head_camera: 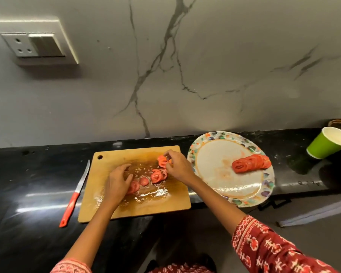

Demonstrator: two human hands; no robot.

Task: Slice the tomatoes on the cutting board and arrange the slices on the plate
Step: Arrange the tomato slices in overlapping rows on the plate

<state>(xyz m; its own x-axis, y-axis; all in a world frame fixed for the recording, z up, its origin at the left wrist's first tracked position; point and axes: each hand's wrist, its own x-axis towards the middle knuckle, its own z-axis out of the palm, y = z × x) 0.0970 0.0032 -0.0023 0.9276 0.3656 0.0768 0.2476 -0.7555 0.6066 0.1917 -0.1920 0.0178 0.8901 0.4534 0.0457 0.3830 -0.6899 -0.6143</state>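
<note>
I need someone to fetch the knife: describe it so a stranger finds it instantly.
Find the wooden cutting board on the black counter. Just left of it, on the counter, lies the slim red-handled knife, blade pointing toward the wall. It is the only utensil there, untouched by either hand.

The cutting board (134,205) looks like pale wood, wet and shiny with juice in the middle. The counter (28,174) is glossy black stone. The plate (220,152) has a smooth glazed sheen. The knife (75,194) has a metal blade and a red plastic handle. The green cup (323,144) looks like matt paper.
</note>
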